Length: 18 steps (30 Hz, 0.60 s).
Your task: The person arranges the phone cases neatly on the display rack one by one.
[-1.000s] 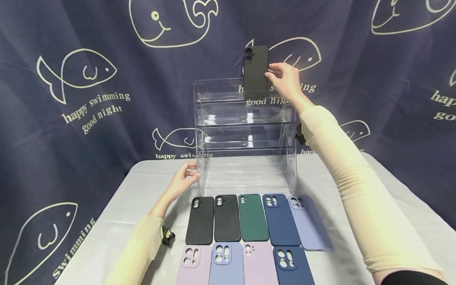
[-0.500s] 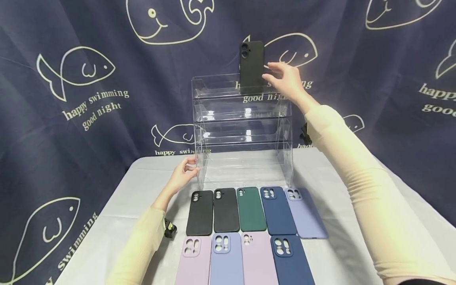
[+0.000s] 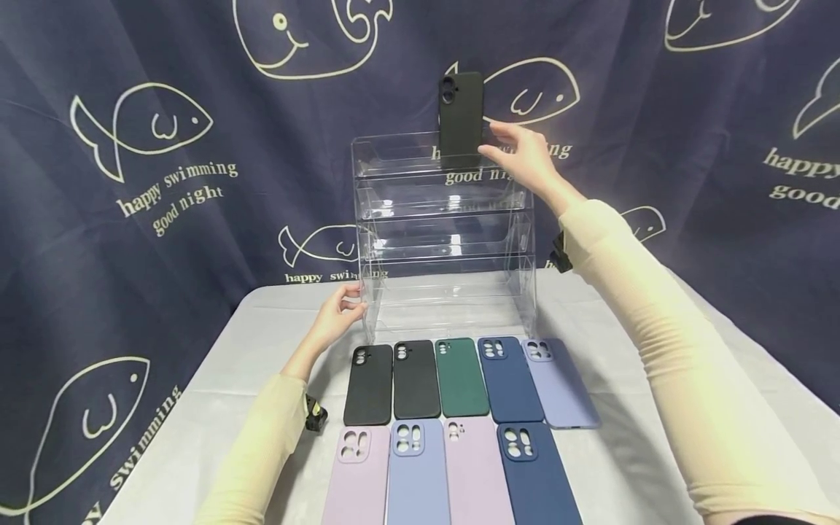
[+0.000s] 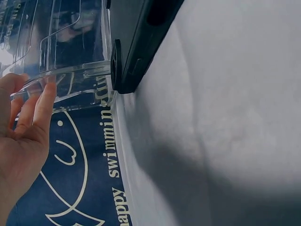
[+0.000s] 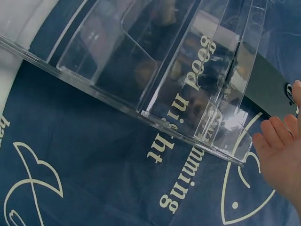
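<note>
A black phone case [image 3: 461, 117] stands upright in the top tier of a clear stepped display rack [image 3: 446, 219]. Beside its right edge is my right hand [image 3: 525, 154], fingers loosely bent and thumb tip at the case's edge; whether they touch cannot be told. In the right wrist view this hand [image 5: 282, 155] shows relaxed fingers near the dark case [image 5: 268, 82]. My left hand [image 3: 337, 319] holds the rack's left side wall low down. Thumb and fingers pinch the clear wall [image 4: 70, 70] in the left wrist view.
Before the rack lie two rows of phone cases, among them a black case [image 3: 369, 386], a green case [image 3: 462, 379], a dark blue case [image 3: 512, 383] and a pink case [image 3: 479, 474]. A navy curtain [image 3: 197, 240] hangs behind the white-covered table [image 3: 262, 328].
My right hand has dropped slightly along the case's edge, while the case stays in the top tier. The left hand keeps its place on the rack. The head view has shifted slightly.
</note>
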Tool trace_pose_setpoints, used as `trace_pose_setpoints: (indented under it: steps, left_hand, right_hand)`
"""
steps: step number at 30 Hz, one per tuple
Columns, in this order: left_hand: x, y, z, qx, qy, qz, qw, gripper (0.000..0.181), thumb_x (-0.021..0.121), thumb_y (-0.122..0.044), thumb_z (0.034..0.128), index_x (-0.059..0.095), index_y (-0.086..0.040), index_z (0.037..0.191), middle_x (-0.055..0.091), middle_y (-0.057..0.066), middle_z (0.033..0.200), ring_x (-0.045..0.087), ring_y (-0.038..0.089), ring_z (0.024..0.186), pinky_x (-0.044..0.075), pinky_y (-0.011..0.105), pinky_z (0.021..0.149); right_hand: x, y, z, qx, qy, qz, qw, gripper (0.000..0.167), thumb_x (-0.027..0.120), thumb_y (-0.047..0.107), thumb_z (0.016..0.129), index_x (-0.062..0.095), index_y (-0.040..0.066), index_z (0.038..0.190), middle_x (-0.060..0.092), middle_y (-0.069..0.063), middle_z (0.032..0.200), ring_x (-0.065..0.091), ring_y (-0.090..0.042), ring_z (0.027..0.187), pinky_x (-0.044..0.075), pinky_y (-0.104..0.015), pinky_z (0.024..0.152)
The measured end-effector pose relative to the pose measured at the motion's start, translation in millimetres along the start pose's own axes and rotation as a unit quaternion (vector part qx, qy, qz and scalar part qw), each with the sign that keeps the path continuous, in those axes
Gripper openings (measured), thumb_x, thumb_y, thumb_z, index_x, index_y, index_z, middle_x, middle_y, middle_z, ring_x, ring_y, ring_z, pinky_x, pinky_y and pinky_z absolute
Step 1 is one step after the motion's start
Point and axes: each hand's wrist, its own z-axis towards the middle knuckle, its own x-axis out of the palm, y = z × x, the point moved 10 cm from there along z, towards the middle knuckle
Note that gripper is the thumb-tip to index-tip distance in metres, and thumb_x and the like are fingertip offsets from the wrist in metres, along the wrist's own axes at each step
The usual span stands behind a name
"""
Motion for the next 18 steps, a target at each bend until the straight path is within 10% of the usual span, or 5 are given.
trace_pose_setpoints:
  steps: [18]
  left_hand:
    - [4.0,-1.1,-5.6,0.010,-0.003,0.014,0.9998,0.050,0.059,-0.010,0.0911,0.040,0.000,0.136,0.051,0.026,0.125,0.057,0.040,0.111,0.051,0.045,0.094]
  right_hand:
    - [-16.9,-12.3,-57.1,0.000,0.029,0.008,0.9996,0.060,0.065,0.038,0.087,0.049,0.009,0.136,0.051,-0.010,0.138,0.050,-0.027,0.126,0.040,-0.037,0.108]
